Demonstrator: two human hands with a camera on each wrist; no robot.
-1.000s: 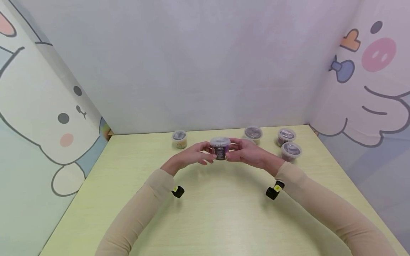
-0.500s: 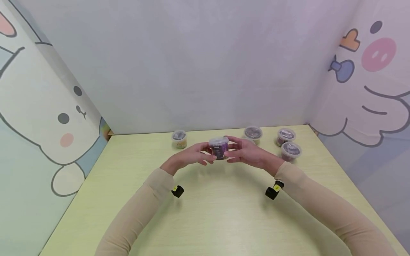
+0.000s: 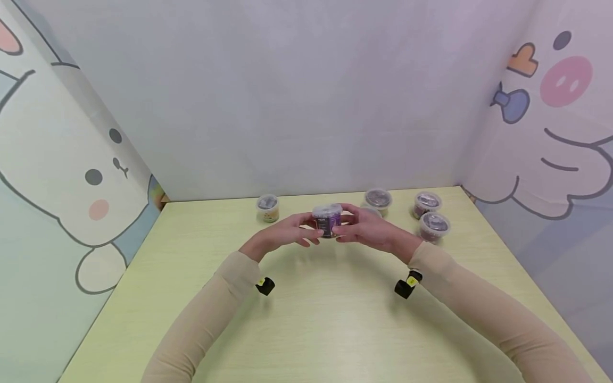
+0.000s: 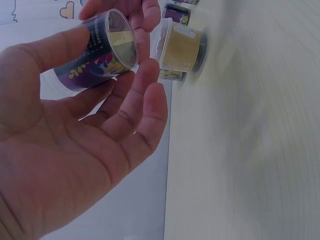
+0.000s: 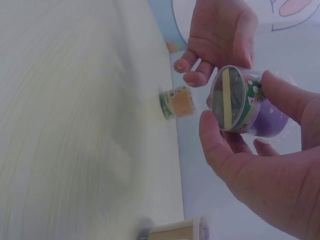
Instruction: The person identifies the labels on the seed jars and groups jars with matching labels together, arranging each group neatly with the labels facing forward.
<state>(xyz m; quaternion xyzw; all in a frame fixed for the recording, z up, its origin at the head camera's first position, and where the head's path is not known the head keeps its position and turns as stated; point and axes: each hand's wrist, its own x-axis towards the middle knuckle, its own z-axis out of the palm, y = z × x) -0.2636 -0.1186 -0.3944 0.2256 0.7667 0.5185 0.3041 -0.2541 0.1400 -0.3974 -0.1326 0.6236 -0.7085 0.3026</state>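
Both hands [image 3: 306,230] hold round, seemingly plastic purple cup [image 3: 328,219].

The head camera looks forward and down over the worktop [image 3: 335,319] from some way off. Each wrist camera sits close under its palm, looking along the fingers. All three views share the purple cup [image 3: 328,220] [image 4: 102,50] [image 5: 247,107] and the yellow-labelled cup [image 3: 268,208] [image 4: 181,50] [image 5: 176,103].

The counter [image 3: 335,319] is pale yellow; four small cups with lids sit at its far edge; one cup [image 3: 268,207] is on the left; three cups [image 3: 428,204] sit close together on the right.
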